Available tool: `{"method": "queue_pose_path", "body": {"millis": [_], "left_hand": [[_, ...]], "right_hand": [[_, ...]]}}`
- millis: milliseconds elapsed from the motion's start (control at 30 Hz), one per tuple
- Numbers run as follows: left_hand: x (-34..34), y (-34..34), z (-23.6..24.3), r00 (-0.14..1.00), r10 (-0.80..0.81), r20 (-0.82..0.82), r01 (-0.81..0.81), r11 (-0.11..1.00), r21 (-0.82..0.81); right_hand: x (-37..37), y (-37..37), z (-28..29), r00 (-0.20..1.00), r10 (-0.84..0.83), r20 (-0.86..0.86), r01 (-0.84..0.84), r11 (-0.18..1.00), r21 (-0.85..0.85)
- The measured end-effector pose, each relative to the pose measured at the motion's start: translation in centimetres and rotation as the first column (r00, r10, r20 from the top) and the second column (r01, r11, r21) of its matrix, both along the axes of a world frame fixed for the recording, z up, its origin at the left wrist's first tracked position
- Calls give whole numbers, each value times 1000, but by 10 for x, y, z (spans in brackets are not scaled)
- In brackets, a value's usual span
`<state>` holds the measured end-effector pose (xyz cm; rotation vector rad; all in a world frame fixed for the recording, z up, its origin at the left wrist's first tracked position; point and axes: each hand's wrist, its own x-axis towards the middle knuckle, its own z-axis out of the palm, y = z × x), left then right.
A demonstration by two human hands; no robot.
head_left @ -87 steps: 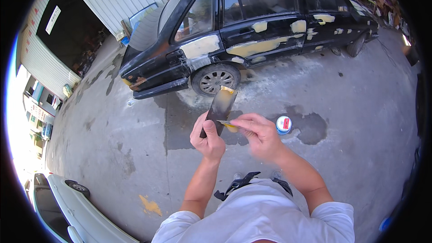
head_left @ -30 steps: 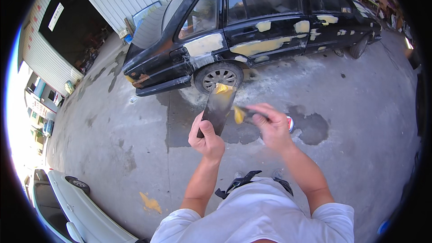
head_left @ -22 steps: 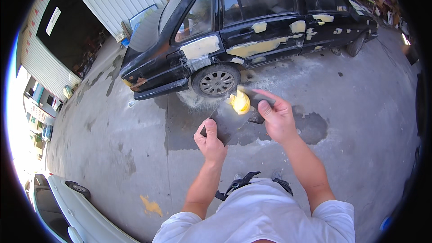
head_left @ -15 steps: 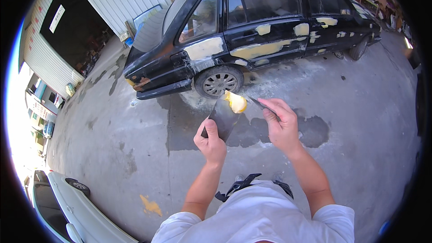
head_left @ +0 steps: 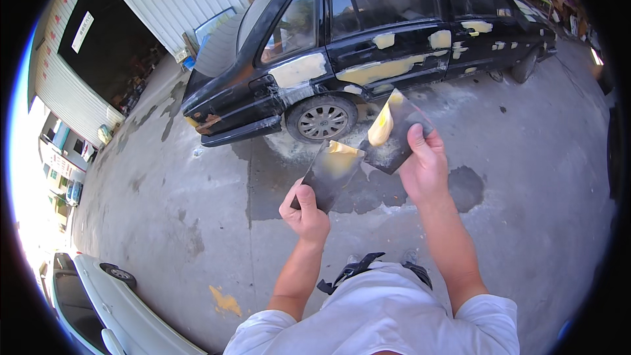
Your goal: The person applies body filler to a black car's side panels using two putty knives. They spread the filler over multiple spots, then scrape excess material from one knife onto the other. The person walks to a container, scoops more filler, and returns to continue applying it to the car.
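Observation:
My left hand (head_left: 306, 215) pinches the lower end of a dark, flat putty spreader (head_left: 328, 177), thumb on top. Pale yellow putty (head_left: 343, 148) lies along that spreader's far edge. In my right hand (head_left: 426, 167) is a second dark putty spreader (head_left: 401, 138), its face tilted up toward me. A thick streak of cream and yellow putty (head_left: 381, 125) covers its left edge. The two blades sit close together in front of me; whether they touch I cannot tell. Beyond them stands a black car (head_left: 388, 26) with several pale filler patches (head_left: 378, 73) on its side.
The car's rear wheel (head_left: 322, 121) is just past my hands. Wet dark stains (head_left: 282, 190) and whitish dust mark the concrete floor (head_left: 164, 223). A light-coloured car (head_left: 125, 306) is at the lower left. Behind is a corrugated wall (head_left: 177, 0) with a dark doorway (head_left: 112, 39).
My right hand has turned its spreader from edge-on to face-up. Much of the putty has passed from the left spreader onto the right one. My left hand has barely moved.

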<state>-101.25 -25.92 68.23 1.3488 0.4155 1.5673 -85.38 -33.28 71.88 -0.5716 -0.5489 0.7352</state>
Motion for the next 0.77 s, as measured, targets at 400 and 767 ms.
{"method": "queue_pose_path", "body": {"millis": [400,767], "left_hand": [[0,3,-8,986,83,-148,-90,995,-43],[4,4,1,941,179,-288,-98,957,273]], "right_hand": [[-10,-18,-10,801,-86,593,343,877,-336],[-41,-9,-31,354,-291,889,401,906,137]]}}
